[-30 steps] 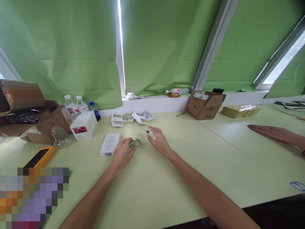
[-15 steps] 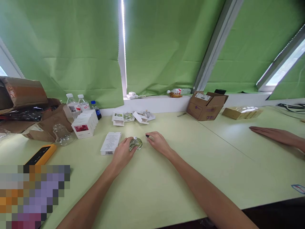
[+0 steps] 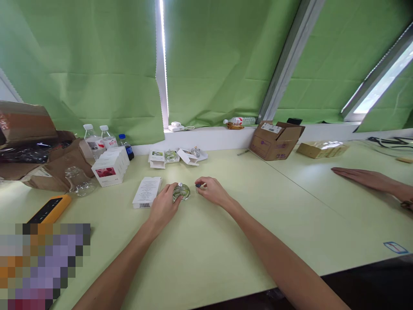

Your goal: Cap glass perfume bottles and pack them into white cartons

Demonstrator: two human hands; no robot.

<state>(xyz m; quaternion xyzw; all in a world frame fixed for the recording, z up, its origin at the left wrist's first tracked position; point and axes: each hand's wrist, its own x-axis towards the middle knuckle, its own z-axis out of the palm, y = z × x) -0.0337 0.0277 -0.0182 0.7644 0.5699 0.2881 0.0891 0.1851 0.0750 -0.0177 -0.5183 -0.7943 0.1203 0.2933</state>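
My left hand (image 3: pixel 163 203) is closed around the near left side of a round glass perfume bottle (image 3: pixel 183 192) with greenish contents and a small silvery neck. The bottle rests on the table. Just to its right, my right hand (image 3: pixel 213 190) pinches a small cap-like piece (image 3: pixel 198 186), dark on top and clear below, between thumb and fingertips. A gap separates this piece from the bottle. Left of my left hand lies a flat white printed box (image 3: pixel 147 192) with a barcode on its near side.
Opened white boxes (image 3: pixel 157 159) with round glass bottles lie farther back. On the left stand a row of white cartons (image 3: pixel 111 167), plastic bottles (image 3: pixel 94 140) and an orange power strip (image 3: pixel 50 210). A cardboard box (image 3: pixel 274 141) and another person's hand (image 3: pixel 361 177) are on the right.
The camera view has shifted slightly, moving the scene leftward. The small piece between my right fingertips appears slightly turned. My left hand keeps its hold on the bottle.
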